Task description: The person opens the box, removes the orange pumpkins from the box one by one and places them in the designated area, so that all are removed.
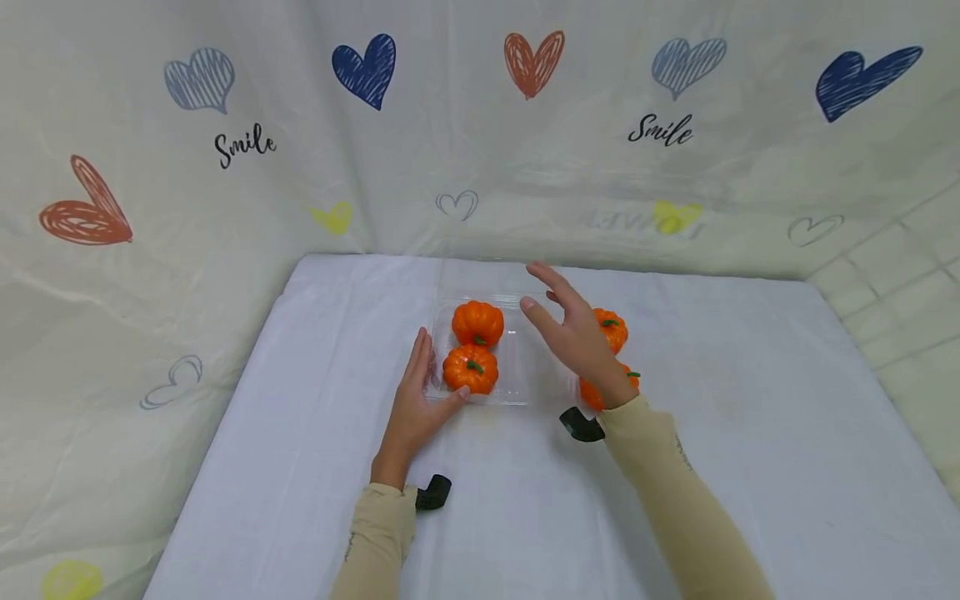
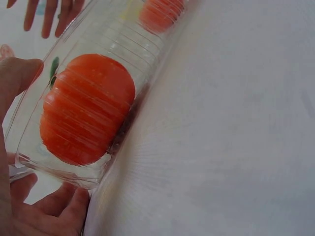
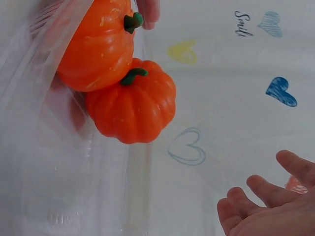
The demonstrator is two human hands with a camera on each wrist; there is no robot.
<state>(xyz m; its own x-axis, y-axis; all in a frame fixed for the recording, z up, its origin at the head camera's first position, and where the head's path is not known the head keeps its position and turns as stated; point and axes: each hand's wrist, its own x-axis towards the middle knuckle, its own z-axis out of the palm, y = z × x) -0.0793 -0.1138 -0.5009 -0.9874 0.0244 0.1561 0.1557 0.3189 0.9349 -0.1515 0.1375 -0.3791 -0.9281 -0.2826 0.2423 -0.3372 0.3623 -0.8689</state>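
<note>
A clear plastic container (image 1: pixel 514 367) lies on the table with two small orange pumpkins inside, a far pumpkin (image 1: pixel 480 321) and a near pumpkin (image 1: pixel 468 375) with green stems. My left hand (image 1: pixel 416 412) grips its near left corner, thumb on the front edge and fingers along the left side. Above and right of the container hovers my right hand (image 1: pixel 577 337), fingers spread, holding nothing. Partly hidden behind that hand and wrist are two more pumpkins, one farther back (image 1: pixel 615 332) and one nearer (image 1: pixel 591 394). In the left wrist view, ribbed plastic covers a pumpkin (image 2: pixel 91 110).
A white cloth covers the table (image 1: pixel 720 467). Behind it hangs a pale curtain (image 1: pixel 420 150) printed with hearts and "Smile". Black wrist cameras show at the left wrist (image 1: pixel 433 493) and the right wrist (image 1: pixel 582 425).
</note>
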